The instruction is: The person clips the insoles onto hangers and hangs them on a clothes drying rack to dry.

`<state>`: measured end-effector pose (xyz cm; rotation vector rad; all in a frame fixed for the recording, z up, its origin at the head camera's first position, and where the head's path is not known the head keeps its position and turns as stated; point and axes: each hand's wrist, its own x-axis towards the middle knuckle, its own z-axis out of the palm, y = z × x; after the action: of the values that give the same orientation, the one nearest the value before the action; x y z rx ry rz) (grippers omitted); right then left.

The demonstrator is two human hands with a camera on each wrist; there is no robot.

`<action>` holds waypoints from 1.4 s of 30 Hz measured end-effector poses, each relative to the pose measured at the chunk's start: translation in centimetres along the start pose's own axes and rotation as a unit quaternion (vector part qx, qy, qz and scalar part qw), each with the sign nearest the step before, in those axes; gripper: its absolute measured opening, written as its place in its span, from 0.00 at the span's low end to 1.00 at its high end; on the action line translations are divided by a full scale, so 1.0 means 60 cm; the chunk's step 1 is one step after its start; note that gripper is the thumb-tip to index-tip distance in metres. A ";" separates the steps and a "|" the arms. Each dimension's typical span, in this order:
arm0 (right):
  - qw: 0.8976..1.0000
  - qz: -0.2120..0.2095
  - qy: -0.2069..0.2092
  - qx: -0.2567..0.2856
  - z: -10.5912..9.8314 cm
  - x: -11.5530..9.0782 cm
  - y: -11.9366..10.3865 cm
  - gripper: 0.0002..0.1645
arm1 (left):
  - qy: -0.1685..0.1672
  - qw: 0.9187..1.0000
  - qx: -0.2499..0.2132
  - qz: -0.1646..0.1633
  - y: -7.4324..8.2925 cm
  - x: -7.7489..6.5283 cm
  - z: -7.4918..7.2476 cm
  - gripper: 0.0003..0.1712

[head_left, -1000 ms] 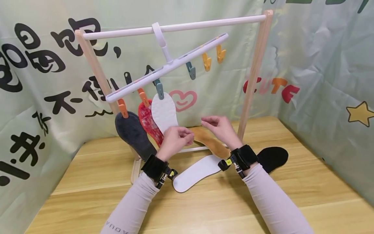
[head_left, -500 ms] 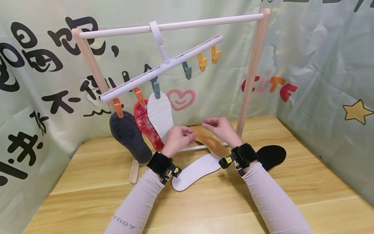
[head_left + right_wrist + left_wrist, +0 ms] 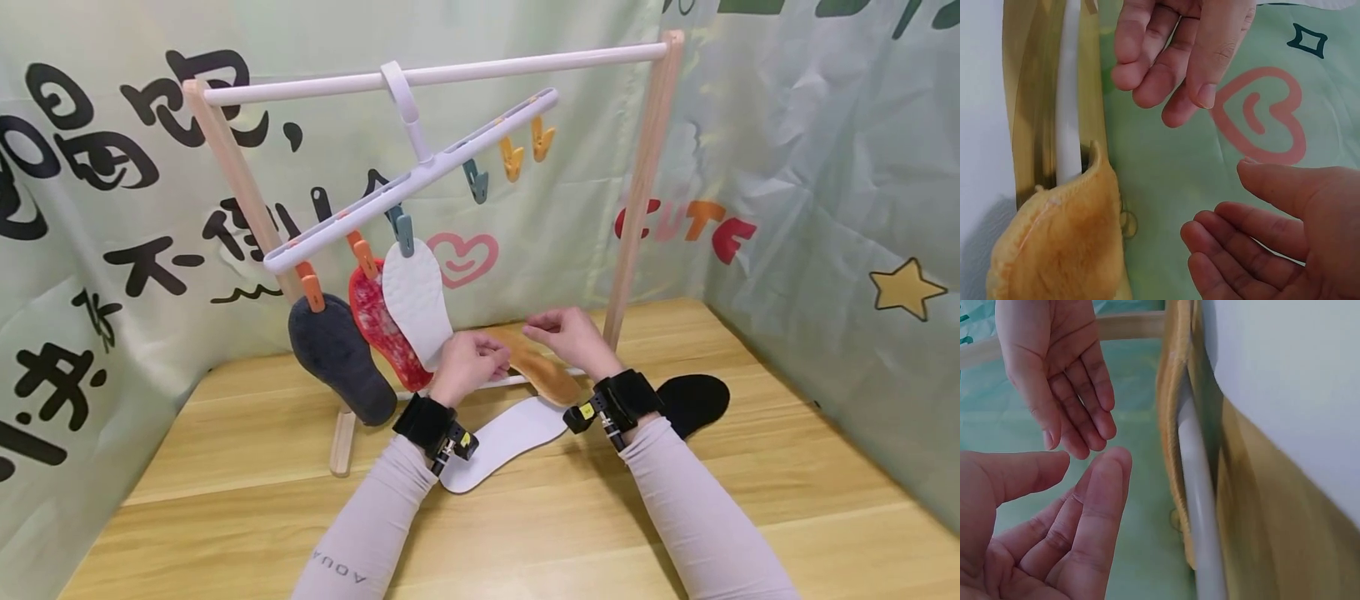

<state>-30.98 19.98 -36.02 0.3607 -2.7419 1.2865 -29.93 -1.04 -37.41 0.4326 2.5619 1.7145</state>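
Observation:
My left hand point(image 3: 471, 367) hovers beside the lower end of a hanging white insole point(image 3: 415, 300), fingers loosely bent. Nothing lies between its thumb and fingers in the left wrist view. My right hand point(image 3: 573, 342) faces it across a small gap, thumb and fingers apart, holding nothing. Below and between the hands, a fuzzy tan insole point(image 3: 547, 377) leans over the rack's white lower bar point(image 3: 1194, 450). Its near end overlaps a flat white insole point(image 3: 513, 437) on the table. From the tilted white hanger point(image 3: 420, 172) also hang a dark grey insole point(image 3: 341, 358) and a red patterned insole point(image 3: 381, 327).
Orange clips point(image 3: 311, 287) and a blue-grey clip point(image 3: 405, 233) grip the hanging insoles. A second blue-grey clip point(image 3: 476, 182) and two yellow clips point(image 3: 512, 158) dangle from the raised right side. A black insole point(image 3: 693, 404) lies beyond my right wrist, by the rack's wooden post point(image 3: 645, 192).
My left hand has shifted right, away from the hanging white insole, uncovering its lower end. The hanger and hanging insoles have swung slightly. The right hand has hardly moved.

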 end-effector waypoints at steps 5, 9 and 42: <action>1.000 0.004 -0.007 -0.017 0.000 0.003 0.001 0.23 | 0.000 1.000 0.004 -0.009 -0.004 0.001 0.003 0.09; 1.000 0.017 -0.012 -0.024 0.000 0.006 0.007 0.25 | 0.002 1.000 -0.006 -0.019 -0.007 0.006 0.007 0.09; 0.989 0.077 -0.038 -0.119 0.011 0.008 0.063 0.22 | -0.006 0.999 -0.012 -0.052 -0.038 0.009 0.027 0.10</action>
<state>-32.38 21.74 -39.17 0.1852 -2.9950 0.9763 -30.64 -0.25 -40.06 0.3017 2.5057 1.6998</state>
